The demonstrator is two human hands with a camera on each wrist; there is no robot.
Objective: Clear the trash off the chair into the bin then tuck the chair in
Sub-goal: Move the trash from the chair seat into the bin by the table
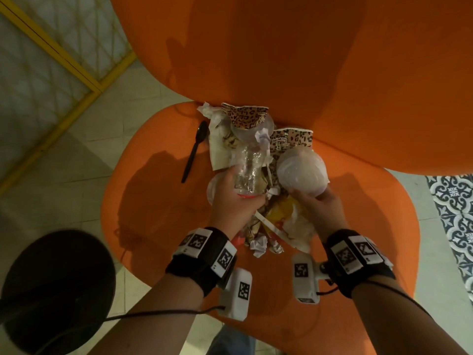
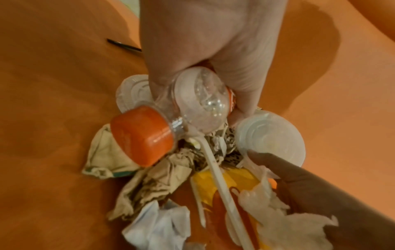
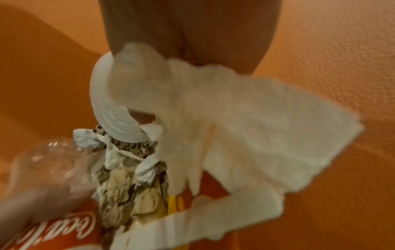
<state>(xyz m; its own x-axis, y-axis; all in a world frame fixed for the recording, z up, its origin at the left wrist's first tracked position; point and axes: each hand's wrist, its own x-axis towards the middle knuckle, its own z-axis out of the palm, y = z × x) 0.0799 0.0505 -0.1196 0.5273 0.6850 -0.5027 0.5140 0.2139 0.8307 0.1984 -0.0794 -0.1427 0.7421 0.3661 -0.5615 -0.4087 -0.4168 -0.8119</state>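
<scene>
Trash is piled on the orange chair seat (image 1: 158, 213): crumpled napkins (image 1: 258, 245), leopard-print paper (image 1: 247, 116), a yellow and red wrapper (image 2: 224, 184) and a white plastic utensil (image 2: 215, 170). My left hand (image 1: 230, 193) grips a clear plastic bottle (image 1: 249, 170) with a red label; its orange cap (image 2: 141, 137) points back at the wrist. Just to the right, my right hand (image 1: 320, 198) pinches a round white plastic lid (image 1: 302, 172) at its near edge, together with a white tissue (image 3: 256, 135). A second white lid (image 2: 132, 91) lies under the left hand.
A black plastic spoon (image 1: 194, 152) lies alone on the seat, left of the pile. A large orange surface (image 1: 281, 52) overhangs the seat's far edge. A dark round object (image 1: 56, 285) stands on the tiled floor at lower left. A yellow-framed panel (image 1: 51, 55) is at upper left.
</scene>
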